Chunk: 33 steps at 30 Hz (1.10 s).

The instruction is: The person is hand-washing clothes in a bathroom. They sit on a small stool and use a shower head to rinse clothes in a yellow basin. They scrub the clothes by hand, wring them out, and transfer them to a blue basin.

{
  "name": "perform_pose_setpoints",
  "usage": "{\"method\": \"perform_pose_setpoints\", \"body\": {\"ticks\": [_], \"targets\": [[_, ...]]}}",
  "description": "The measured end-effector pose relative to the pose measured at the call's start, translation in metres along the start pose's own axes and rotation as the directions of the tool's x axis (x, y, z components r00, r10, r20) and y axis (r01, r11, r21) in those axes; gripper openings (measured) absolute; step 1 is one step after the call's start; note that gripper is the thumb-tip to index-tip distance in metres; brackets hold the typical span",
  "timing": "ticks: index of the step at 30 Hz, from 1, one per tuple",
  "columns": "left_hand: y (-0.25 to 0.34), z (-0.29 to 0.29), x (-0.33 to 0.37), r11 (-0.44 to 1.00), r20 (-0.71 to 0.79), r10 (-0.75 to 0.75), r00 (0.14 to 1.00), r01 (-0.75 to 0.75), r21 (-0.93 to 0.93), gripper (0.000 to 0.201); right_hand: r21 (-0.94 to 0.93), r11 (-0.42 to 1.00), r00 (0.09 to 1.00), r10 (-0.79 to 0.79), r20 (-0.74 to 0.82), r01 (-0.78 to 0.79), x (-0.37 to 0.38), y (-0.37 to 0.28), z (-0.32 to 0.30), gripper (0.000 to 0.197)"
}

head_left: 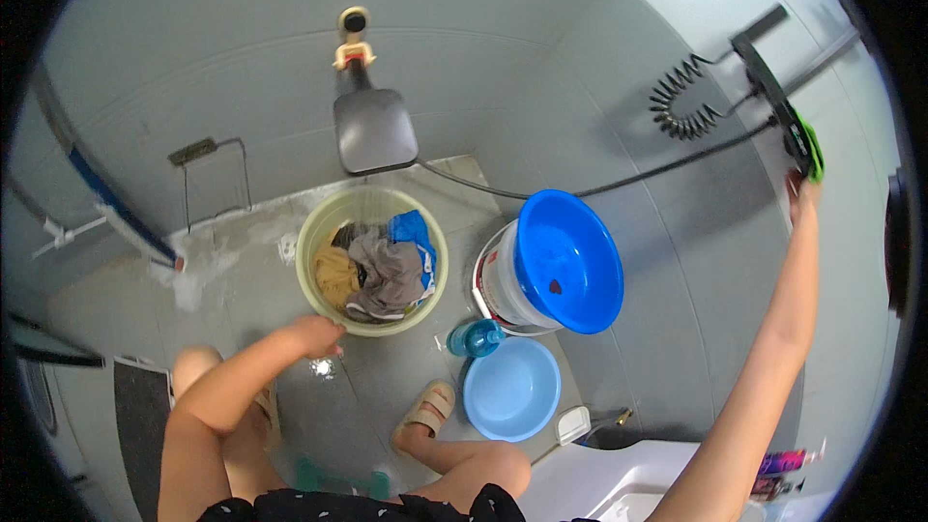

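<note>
A pale yellow-green basin (305, 275) on the floor holds wet-looking clothes: a grey garment (385, 269), a tan one (334, 275) and a blue one (411, 229). Above it a grey square shower head (375, 130) sits in a figure-shaped wall holder (355, 53), faint streaks of water below it. Beside the basin's near rim hangs my left hand (317, 336), fingers curled together with nothing visible in them. My right arm stretches far out to the right wall. There my right hand (803, 195) grips the near end of a black shower control (773, 97), by a bright green piece (812, 150).
Right of the basin, a blue basin (590, 261) leans on a white bucket (505, 280). In front are a teal bottle (474, 338) and a light blue basin (512, 389). A black hose (638, 177) crosses the wall. A white toilet or sink (599, 478) stands near right.
</note>
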<state>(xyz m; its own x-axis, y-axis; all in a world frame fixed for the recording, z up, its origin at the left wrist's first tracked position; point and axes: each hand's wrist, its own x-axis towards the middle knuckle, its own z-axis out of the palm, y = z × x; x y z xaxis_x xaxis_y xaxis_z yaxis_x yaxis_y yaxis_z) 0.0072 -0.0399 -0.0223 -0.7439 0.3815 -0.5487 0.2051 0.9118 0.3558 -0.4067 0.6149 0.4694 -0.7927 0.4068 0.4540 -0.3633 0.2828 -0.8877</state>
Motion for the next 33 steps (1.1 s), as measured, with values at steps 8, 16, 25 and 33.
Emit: {"method": "perform_pose_setpoints", "body": {"ticks": [8, 16, 25, 33], "targets": [[-0.002, -0.011, -0.013, 0.992, 0.044, -0.106, 0.993, 0.108, -0.058, 0.049, -0.527, 0.795, 0.938, -0.346, 0.013, 0.301, 0.075, 0.027, -0.065, 0.012], [-0.001, 0.001, -0.011, 0.992, 0.094, -0.101, 0.990, 0.107, -0.064, 0.044, -0.572, 0.779, 0.966, -0.193, 0.169, 0.256, -0.105, 0.132, 0.055, 0.012], [0.005, 0.001, -0.013, 0.996, 0.095, -0.092, 0.991, 0.094, -0.014, 0.040, -0.595, 0.787, 0.977, -0.046, 0.209, 0.164, -0.143, 0.165, 0.083, 0.011], [-0.003, 0.020, -0.019, 0.994, 0.099, -0.114, 0.989, 0.113, 0.009, 0.038, -0.578, 0.804, 0.980, -0.030, 0.197, 0.141, -0.140, 0.168, 0.087, 0.011]]}}
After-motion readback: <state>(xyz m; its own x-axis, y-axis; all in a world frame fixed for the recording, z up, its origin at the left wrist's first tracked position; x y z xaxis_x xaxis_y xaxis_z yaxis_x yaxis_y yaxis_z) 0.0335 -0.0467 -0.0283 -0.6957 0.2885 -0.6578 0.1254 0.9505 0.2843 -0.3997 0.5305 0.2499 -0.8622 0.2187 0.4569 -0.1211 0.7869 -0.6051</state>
